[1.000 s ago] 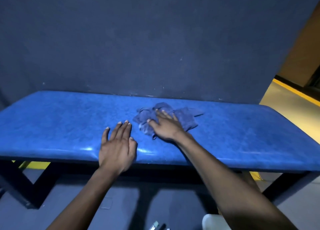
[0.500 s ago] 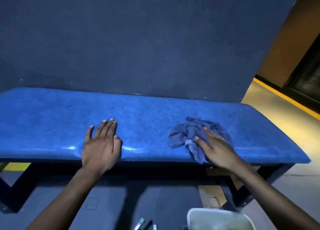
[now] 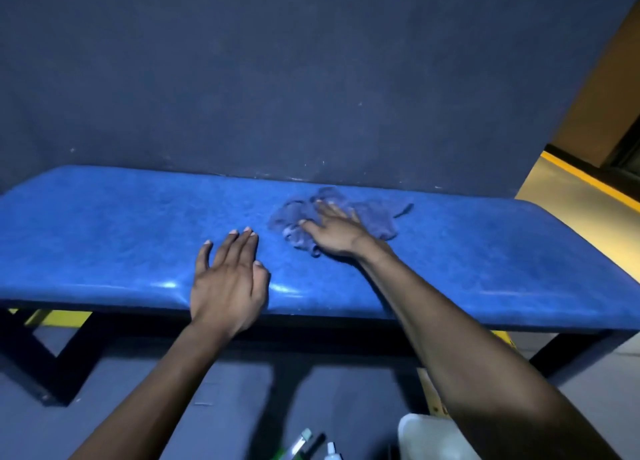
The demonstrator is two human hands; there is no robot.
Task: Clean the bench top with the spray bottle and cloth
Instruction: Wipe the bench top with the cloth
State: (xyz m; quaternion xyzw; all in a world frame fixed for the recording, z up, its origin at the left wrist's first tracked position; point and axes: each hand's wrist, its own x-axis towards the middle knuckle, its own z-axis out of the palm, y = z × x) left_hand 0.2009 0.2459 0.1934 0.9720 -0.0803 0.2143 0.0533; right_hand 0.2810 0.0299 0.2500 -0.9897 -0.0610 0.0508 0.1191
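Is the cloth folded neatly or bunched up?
Bunched up: the cloth lies crumpled in uneven folds under the right hand.

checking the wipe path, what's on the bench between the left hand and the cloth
Nothing: in the head view only bare blue bench top lies between the left hand, resting flat, and the cloth under the right hand.
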